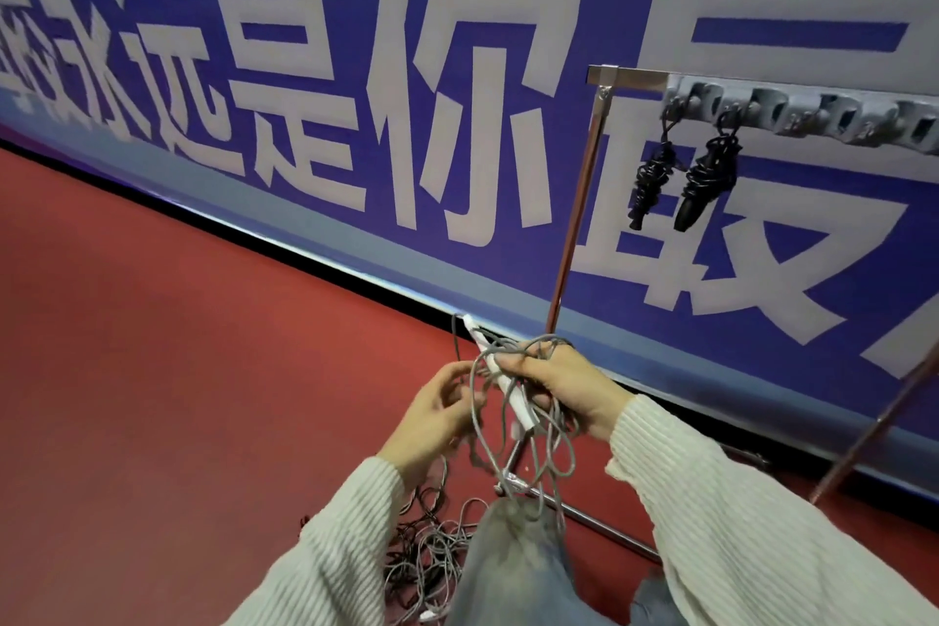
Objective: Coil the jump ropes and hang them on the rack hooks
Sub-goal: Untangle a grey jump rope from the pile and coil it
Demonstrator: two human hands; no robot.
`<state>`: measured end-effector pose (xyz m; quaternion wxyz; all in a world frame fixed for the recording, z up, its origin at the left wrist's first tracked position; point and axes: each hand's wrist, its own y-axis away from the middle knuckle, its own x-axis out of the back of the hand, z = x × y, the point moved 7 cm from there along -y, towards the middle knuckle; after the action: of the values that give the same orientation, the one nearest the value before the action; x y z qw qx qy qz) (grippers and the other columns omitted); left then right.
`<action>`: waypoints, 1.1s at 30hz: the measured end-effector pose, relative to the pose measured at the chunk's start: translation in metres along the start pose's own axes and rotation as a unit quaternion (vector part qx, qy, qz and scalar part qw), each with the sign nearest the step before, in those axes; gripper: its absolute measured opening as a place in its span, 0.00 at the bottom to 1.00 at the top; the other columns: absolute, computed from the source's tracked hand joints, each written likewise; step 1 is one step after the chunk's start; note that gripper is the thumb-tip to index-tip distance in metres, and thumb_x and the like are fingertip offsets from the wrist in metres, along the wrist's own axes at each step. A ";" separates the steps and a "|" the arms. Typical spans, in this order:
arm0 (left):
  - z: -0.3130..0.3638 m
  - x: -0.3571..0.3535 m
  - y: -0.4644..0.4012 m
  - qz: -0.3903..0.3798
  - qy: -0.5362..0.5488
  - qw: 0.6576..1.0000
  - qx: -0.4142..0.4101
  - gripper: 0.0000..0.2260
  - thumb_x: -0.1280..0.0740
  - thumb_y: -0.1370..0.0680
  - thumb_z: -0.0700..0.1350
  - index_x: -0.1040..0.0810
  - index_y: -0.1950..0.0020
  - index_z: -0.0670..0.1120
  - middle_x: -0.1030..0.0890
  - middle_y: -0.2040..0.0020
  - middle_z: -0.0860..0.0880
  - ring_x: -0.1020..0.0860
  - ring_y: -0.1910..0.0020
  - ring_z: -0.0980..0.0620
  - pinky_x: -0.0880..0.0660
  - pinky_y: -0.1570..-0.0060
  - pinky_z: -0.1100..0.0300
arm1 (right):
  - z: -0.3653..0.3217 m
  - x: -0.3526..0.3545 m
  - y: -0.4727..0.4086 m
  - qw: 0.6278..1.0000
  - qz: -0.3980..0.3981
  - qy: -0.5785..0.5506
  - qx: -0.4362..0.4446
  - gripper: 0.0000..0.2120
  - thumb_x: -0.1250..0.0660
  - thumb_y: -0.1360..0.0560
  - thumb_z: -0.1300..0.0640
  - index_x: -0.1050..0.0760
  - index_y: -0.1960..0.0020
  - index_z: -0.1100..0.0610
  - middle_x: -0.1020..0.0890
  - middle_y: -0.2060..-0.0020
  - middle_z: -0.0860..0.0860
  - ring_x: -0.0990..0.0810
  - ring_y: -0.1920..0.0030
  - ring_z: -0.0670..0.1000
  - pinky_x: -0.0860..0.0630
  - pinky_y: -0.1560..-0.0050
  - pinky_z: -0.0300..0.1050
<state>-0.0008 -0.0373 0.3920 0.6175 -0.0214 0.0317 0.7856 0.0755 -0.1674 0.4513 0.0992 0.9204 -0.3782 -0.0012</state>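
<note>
Right hand (559,386) grip: fingers curled round the white handle (503,384) plus a bunch of grey rope (538,442) loops, handle pointing up-left toward the wall, loops draped over my fingers and hanging below the palm. Left hand (437,414) grip: narrow pinch on a single grey strand just left of the handle, feeding it in. Both forearms come up from the lower frame in ribbed cream sleeves, wrists raised in front of me, palms roughly facing each other, hands close together but not touching. Rope looks thin, light and limp; my guess is it springs open and tangles if tension drops, so best hold is handle and coil clamped together in one fist, other hand guiding the strand near the fist, not far down it. Coil is loose and uneven so far, and a tail of strand runs down behind my denim knee (513,569) to a messy pile of ropes (432,549) on the red floor (178,346), grey and darker ones mixed, can't tell how many. Rack (574,229) stands up-right of my hands against the blue banner (406,66), hook strip (813,114) along its top bar. Two black coiled ropes (681,178) already hang on the leftmost hooks, next hooks to their right look free. Judgement: mid-coil, hang step not yet started
</note>
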 end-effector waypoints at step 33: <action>-0.044 0.264 0.047 0.531 -0.145 0.822 0.145 0.14 0.40 0.27 0.39 0.19 0.48 0.34 0.19 0.52 0.29 0.19 0.50 0.30 0.23 0.50 0.40 | -0.042 0.124 0.023 0.950 0.235 0.203 -0.008 0.21 0.40 0.16 0.47 0.18 0.59 0.59 0.14 0.66 0.51 0.18 0.69 0.46 0.28 0.65 0.41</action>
<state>-0.1097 0.2042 0.3299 0.0977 0.2021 0.0618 0.9725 0.1508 -0.2621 0.5059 0.1791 0.7854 -0.5554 0.2062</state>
